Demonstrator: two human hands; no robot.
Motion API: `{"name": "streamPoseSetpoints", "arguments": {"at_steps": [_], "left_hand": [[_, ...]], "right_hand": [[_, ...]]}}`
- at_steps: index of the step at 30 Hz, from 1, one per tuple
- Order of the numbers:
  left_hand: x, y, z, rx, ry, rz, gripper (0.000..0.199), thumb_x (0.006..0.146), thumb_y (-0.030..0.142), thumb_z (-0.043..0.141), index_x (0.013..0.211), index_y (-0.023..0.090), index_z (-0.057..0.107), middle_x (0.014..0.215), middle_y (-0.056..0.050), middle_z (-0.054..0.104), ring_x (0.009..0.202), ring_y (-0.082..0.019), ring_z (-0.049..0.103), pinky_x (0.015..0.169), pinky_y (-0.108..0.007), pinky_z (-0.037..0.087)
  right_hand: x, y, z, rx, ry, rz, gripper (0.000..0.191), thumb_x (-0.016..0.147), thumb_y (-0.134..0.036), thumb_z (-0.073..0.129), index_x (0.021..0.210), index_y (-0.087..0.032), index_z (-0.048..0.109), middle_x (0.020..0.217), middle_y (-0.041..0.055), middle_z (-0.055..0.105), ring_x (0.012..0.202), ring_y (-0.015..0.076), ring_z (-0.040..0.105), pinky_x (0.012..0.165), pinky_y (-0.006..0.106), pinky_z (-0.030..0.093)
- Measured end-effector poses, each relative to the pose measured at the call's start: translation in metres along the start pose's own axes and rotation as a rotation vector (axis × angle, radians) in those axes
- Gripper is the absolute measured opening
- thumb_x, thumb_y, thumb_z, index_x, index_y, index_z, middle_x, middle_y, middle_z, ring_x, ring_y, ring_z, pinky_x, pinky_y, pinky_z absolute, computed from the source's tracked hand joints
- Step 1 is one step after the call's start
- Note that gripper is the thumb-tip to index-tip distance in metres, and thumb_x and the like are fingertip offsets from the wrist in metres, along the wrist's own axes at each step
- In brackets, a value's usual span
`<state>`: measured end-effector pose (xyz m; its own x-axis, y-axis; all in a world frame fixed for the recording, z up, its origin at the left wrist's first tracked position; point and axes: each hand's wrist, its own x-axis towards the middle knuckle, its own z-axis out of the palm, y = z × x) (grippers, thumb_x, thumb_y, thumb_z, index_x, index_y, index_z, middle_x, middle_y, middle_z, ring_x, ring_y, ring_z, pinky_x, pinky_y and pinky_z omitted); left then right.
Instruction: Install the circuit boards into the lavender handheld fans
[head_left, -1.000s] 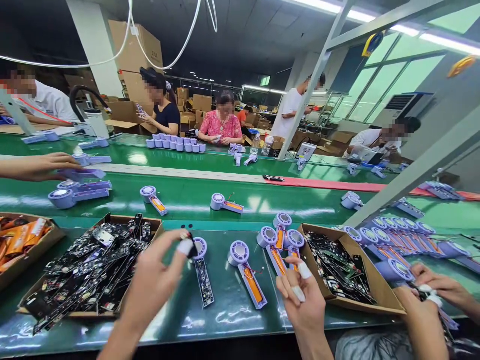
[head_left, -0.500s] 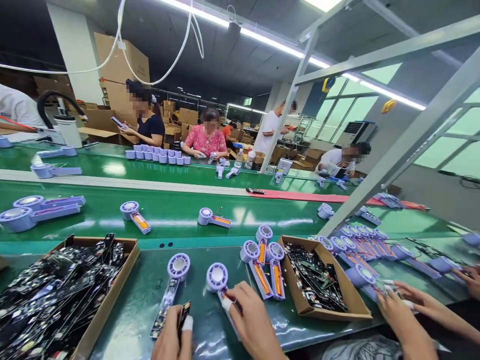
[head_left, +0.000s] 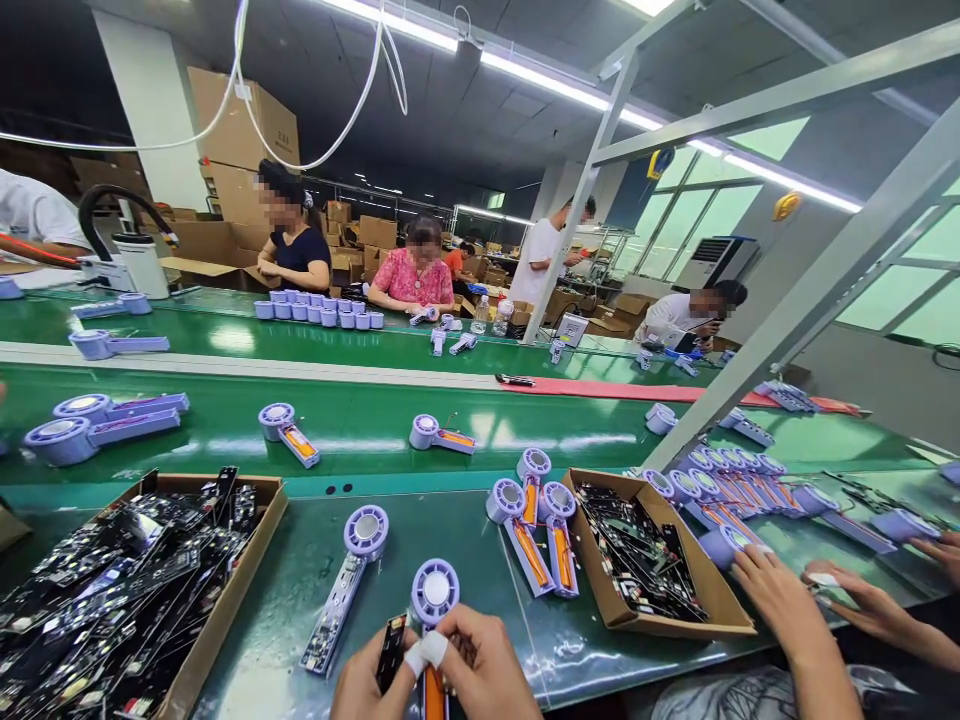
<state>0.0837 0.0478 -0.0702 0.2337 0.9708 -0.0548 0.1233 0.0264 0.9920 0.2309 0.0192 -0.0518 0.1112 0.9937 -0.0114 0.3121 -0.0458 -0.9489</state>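
Here, left hand: circuit board is gripped.
Right hand: grasp cannot be told.
Lavender handheld fan: handle is flanked by both hands.

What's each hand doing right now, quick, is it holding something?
Left hand: closed, holding a black circuit board.
Right hand: curled beside the purple fan; whether it holds anything cannot be told.

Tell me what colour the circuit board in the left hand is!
The circuit board looks mostly black, best seen in the head view.
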Motion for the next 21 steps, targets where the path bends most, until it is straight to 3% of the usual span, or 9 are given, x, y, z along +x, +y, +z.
{"name": "streamPoseSetpoints", "arguments": {"at_steps": [3, 8, 13, 18, 21], "left_hand": [[-0.001, 0.008, -0.005, 0.040, -0.029, 0.001, 0.041, 0.076, 0.058, 0.064, 0.076, 0.017, 0.068, 0.073, -0.005, 0.070, 0.074, -0.025, 0.063, 0.069, -0.030, 0.049], [-0.012, 0.025, -0.006, -0.046, 0.014, -0.120, 0.037, 0.082, 0.051, 0.059, 0.088, 0.016, 0.068, 0.076, -0.004, 0.070, 0.074, -0.023, 0.063, 0.070, -0.030, 0.048], [-0.021, 0.033, -0.001, -0.041, -0.012, -0.108, 0.025, 0.083, 0.036, 0.060, 0.096, 0.016, 0.068, 0.094, -0.007, 0.071, 0.093, -0.026, 0.063, 0.087, -0.034, 0.045], [-0.024, 0.039, 0.003, 0.116, -0.039, 0.035, 0.017, 0.086, 0.031, 0.057, 0.076, 0.018, 0.064, 0.078, -0.003, 0.065, 0.075, -0.020, 0.058, 0.070, -0.027, 0.043], [-0.024, 0.040, 0.001, 0.035, 0.015, -0.027, 0.023, 0.086, 0.037, 0.057, 0.074, 0.018, 0.062, 0.067, 0.000, 0.061, 0.062, -0.015, 0.052, 0.059, -0.024, 0.038]], "right_hand": [[0.000, 0.000, -0.002, 0.067, -0.024, -0.017, 0.045, 0.088, -0.057, 0.053, 0.072, -0.016, 0.067, 0.063, -0.0006, 0.057, 0.061, 0.0137, 0.049, 0.057, 0.022, 0.038], [-0.001, -0.005, -0.014, 0.129, -0.029, 0.020, 0.041, 0.090, -0.052, 0.053, 0.076, -0.015, 0.065, 0.066, -0.0019, 0.051, 0.063, 0.0128, 0.044, 0.058, 0.022, 0.036], [-0.006, -0.014, -0.017, 0.136, -0.057, 0.024, 0.041, 0.091, -0.052, 0.051, 0.078, -0.015, 0.063, 0.068, -0.0017, 0.049, 0.063, 0.0131, 0.042, 0.058, 0.024, 0.036], [-0.007, -0.012, -0.016, 0.147, -0.086, 0.024, 0.041, 0.090, -0.052, 0.051, 0.079, -0.014, 0.063, 0.067, -0.0014, 0.050, 0.063, 0.0129, 0.042, 0.058, 0.024, 0.036], [-0.005, -0.002, -0.020, 0.116, -0.066, 0.025, 0.039, 0.090, -0.051, 0.052, 0.079, -0.015, 0.063, 0.067, -0.0015, 0.051, 0.062, 0.0126, 0.043, 0.057, 0.023, 0.037]]}}
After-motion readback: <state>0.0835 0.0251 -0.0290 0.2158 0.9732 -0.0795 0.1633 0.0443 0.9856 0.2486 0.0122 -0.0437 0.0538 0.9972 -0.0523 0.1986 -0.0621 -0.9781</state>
